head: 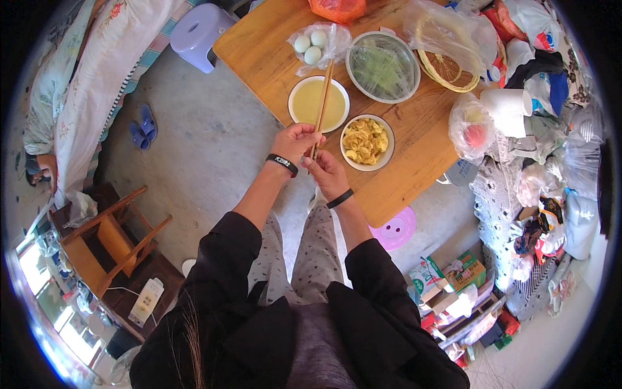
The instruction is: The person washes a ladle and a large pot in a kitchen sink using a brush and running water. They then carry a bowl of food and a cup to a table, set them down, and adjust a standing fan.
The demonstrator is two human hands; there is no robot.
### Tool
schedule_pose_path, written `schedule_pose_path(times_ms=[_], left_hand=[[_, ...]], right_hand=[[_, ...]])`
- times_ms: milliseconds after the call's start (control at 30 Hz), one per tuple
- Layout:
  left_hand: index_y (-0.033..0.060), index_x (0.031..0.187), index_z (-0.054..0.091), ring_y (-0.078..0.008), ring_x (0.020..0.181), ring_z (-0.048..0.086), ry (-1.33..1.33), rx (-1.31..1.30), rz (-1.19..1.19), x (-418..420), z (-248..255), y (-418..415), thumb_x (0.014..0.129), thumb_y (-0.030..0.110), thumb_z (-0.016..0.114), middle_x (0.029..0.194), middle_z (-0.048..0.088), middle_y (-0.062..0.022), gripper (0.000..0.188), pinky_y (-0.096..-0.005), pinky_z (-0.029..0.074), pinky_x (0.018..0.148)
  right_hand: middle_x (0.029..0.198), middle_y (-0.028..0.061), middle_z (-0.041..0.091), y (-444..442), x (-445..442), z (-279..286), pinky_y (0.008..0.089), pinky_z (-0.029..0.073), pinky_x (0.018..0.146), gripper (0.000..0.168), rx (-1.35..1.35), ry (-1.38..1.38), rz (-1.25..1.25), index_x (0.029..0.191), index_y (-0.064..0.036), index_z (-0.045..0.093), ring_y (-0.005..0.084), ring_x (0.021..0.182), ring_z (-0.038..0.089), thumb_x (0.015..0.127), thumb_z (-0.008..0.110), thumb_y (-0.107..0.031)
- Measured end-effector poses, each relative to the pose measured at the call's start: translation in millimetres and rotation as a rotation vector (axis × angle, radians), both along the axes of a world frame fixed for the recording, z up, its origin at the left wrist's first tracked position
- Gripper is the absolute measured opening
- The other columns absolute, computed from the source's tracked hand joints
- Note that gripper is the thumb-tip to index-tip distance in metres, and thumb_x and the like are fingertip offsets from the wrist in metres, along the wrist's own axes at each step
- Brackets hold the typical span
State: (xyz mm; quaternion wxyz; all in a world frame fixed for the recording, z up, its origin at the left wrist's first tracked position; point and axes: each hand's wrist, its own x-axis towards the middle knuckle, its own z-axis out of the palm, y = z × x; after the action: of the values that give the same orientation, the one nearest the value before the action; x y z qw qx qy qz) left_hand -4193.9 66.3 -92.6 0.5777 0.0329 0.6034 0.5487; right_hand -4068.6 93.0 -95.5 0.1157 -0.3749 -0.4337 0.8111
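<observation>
A pair of wooden chopsticks [323,99] points away from me, and both my hands are on it near its close end. My left hand [295,141] pinches the sticks between thumb and fingers. Just below, my right hand [328,171] grips their lower end, partly hidden by the fingers. Under the sticks, at the table edge, is a white bowl of yellowish liquid [306,102]. To its right sits a bowl of yellow, scrambled-egg-like pieces [365,142]. Three pale eggs [311,46] lie in a clear plastic bag near the chopsticks' far tips.
Plastic film covers a bowl of green food [383,67] on the wooden table [413,185]. Beyond are a wicker basket [449,78] and a red plastic bag [337,9]. A lilac stool [200,34], blue slippers [144,127] and a wooden chair [112,243] stand left.
</observation>
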Motion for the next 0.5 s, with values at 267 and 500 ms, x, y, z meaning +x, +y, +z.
schedule_pose_path(times_ms=[267,500], left_hand=[[-0.0015,0.091,0.055,-0.0121,0.068,0.057,0.442,-0.1,-0.184,-12.6,-5.4,-0.1,0.075,0.013,0.061,0.08,0.061,-0.0094,0.022,-0.0233,0.046,0.058],[0.0028,0.09,0.052,-0.0197,0.057,0.055,1.038,-0.246,-0.046,-28.5,-32.6,-8.3,0.076,0.033,0.058,0.069,0.057,-0.01,0.034,-0.031,0.045,0.054]], right_hand=[[0.065,0.006,0.053,-8.2,-20.3,-35.2,0.0239,0.041,0.056,0.015,0.34,-0.213,0.023,0.081,0.0,0.049,0.0092,0.06,0.051,0.082,0.05,-0.015],[0.064,0.0032,0.051,-9.0,-26.5,-34.9,0.0227,0.041,0.056,0.017,0.245,-0.228,-0.048,0.076,-0.001,0.047,0.0081,0.061,0.051,0.082,0.05,-0.016]])
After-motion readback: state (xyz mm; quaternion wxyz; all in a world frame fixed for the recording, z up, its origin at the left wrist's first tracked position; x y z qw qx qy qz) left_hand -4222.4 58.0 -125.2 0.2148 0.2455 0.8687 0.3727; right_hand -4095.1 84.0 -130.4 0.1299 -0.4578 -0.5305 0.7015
